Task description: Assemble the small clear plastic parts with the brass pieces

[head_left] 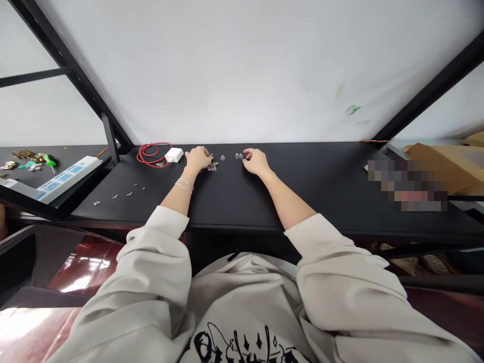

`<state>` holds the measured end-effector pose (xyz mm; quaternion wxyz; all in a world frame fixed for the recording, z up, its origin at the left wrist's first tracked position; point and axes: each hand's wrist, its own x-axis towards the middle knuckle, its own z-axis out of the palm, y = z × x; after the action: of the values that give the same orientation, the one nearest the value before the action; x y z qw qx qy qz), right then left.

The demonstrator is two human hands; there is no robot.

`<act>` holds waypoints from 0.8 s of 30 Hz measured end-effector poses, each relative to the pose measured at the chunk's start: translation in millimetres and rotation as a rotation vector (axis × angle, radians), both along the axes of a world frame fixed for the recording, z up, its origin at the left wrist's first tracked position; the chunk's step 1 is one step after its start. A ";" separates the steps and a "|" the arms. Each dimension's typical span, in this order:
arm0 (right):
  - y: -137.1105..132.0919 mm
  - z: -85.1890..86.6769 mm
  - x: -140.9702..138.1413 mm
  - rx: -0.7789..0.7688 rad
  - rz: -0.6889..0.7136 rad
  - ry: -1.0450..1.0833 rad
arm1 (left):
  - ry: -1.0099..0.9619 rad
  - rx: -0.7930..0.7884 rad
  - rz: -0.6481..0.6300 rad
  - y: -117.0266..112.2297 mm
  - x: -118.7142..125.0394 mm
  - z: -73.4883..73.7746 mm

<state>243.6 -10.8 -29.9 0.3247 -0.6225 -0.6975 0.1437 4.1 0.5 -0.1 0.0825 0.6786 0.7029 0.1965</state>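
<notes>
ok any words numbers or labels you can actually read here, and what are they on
No text here is clearly readable.
Black gothic-style lettering on the cream sweatshirt: cut off by the frame edge, too unclear to quote.
Blue panels on the long white power strip: any markings are too small to read.
Pixelated patch on the black tabletop: blurred, nothing readable.
</notes>
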 end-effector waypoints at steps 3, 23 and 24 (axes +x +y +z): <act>0.1 -0.2 0.0 0.002 0.000 -0.001 | 0.003 -0.004 -0.006 -0.4 0.0 0.5; 1.7 -1.9 0.3 0.015 -0.003 0.004 | 0.029 0.126 0.071 -1.0 -6.6 -1.6; 1.2 -1.4 0.2 0.010 -0.003 0.005 | 0.035 0.137 0.065 -0.3 -8.0 -2.7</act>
<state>243.8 -9.6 -31.3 0.3298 -0.6214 -0.6965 0.1414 -3.9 0.2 -2.7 0.0169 0.6628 0.7108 0.2348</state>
